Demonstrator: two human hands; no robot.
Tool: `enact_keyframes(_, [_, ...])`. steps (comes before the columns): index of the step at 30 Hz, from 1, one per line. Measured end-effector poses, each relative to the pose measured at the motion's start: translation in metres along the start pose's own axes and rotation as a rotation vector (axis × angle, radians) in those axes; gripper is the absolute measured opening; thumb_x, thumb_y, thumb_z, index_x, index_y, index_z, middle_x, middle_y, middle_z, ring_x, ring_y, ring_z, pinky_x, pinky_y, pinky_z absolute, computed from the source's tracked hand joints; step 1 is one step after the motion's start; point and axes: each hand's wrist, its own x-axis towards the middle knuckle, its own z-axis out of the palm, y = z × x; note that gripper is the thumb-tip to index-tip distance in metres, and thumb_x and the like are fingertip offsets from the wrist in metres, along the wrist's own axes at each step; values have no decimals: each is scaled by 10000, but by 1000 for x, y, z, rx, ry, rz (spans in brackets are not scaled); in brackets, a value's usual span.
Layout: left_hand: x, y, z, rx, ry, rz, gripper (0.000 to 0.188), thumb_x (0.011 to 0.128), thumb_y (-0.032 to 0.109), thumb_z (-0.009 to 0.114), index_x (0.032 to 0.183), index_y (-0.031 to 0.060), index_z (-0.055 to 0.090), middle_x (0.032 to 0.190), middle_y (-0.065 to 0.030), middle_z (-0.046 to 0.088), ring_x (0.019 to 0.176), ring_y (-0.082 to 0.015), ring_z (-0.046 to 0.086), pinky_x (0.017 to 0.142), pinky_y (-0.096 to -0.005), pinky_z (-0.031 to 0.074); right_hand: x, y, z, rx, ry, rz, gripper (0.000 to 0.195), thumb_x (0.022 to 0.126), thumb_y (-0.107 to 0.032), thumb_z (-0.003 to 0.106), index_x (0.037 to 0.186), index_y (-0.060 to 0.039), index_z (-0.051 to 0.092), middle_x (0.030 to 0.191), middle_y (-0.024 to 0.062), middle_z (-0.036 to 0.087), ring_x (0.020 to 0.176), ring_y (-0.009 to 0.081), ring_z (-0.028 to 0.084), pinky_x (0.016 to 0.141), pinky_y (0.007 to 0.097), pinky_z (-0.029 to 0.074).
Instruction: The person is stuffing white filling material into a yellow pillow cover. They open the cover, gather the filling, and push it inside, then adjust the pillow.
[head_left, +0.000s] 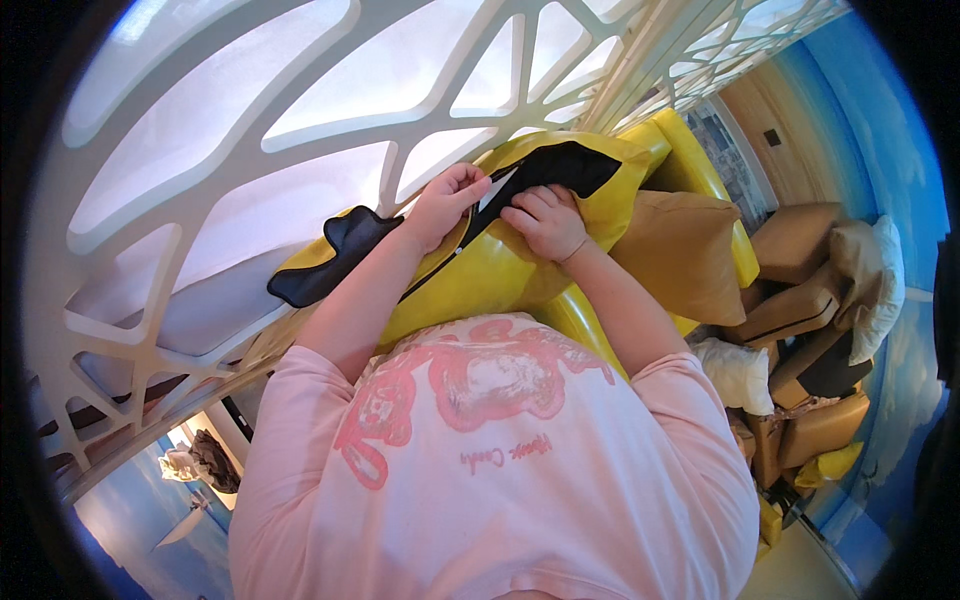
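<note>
A glossy yellow cushion cover (491, 259), apparently faux leather, lies across the front of my body. Its zipped opening gapes, and black fabric (574, 169) shows along it. A bit of white shows inside the gap. My left hand (448, 204) pinches the edge of the opening between thumb and fingers. Bent over the black fabric on the other side of the gap, my right hand (549, 223) grips that edge. A small zipper pull (458, 250) sits lower on the zip line. Another black flap (337, 255) with yellow beside it sticks out past my left forearm.
A white lattice partition (375, 124) rises close in front. Yellow upholstered seating (701, 187) and a tan cushion (675, 251) lie to my right. Farther right are piled brown cushions (799, 292) and a white pillow (731, 371). A blue sky-painted wall (892, 112) stands beyond.
</note>
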Motion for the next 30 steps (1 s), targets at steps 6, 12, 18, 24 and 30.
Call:
enact_keyframes(6, [-16,48,24,995,-169,142,442,857,268,766,1149,15,551,952,-148,660,909,-289,653,791,-386,516,-2,-2,-4,23,-36,43,243,856,-229,596,1088,-197,661,1101,-1,633,1061,216,584,985,427,410])
enact_keyframes(12, [15,55,44,1347,-350,3,509,797,217,777,1210,30,547,1043,-229,691,998,-412,662,857,-480,523,-5,-6,-8,32,-5,52,176,862,-223,605,1025,-168,642,1038,-6,640,1011,211,604,935,387,444])
enact_keyframes(18, [38,60,40,1246,-614,-4,507,781,204,796,1204,32,576,1138,-213,682,1087,-387,641,916,-443,510,-3,-16,-29,80,25,61,141,830,-180,644,968,-154,659,981,3,652,941,214,626,880,380,474])
enact_keyframes(24, [46,39,34,1229,-592,35,614,765,216,804,1304,47,563,1215,-202,665,1127,-372,631,946,-413,505,13,-36,-51,112,125,-12,202,730,-137,723,928,-154,695,932,2,650,933,206,619,863,374,469])
enact_keyframes(30, [46,41,37,1261,-559,-4,692,764,221,791,1390,70,537,1263,-198,652,1161,-361,623,960,-400,501,14,-82,-27,144,118,45,137,758,-166,757,881,-142,701,924,1,669,904,201,610,862,376,441])
